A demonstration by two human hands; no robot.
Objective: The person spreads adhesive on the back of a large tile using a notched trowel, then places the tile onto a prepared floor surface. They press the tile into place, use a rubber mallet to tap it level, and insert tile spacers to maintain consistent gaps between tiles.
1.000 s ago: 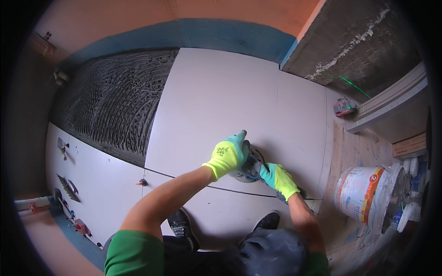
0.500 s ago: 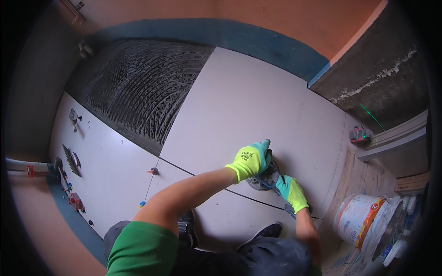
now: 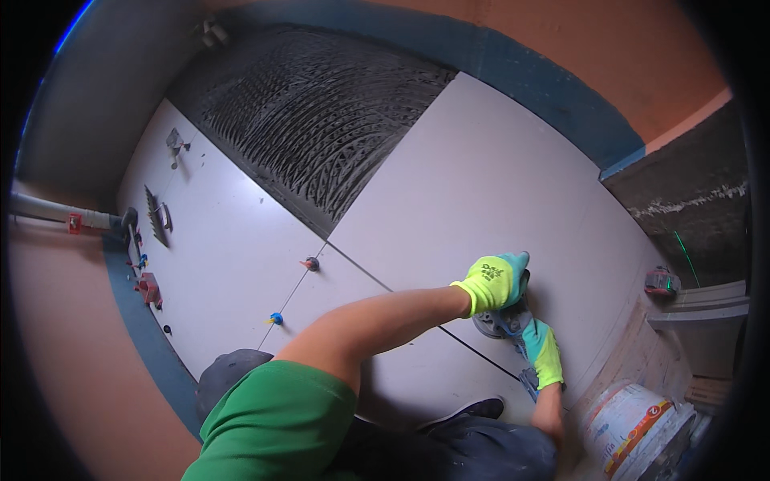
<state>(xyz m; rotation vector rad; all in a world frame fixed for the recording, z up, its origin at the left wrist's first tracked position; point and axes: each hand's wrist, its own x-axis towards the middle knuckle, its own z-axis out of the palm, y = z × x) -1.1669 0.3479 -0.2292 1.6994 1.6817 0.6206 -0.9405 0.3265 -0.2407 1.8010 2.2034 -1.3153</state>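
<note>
While both gloved hands are closed around it, a grey suction-cup tool (image 3: 499,319) is pressed onto a large pale floor tile (image 3: 481,184) right of centre.

The tool is gripped from above by the left hand (image 3: 493,282) and from below by the right hand (image 3: 544,353), fingers curled on it; combed dark adhesive (image 3: 321,120) is seen at upper left, a bucket (image 3: 634,429) at lower right.

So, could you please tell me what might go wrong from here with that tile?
1. Both the left hand and right hand grip the suction lifter; if it slips, the large tile may shift off its joint.
2. The combed adhesive beside it lies exposed and may skin over.
</note>
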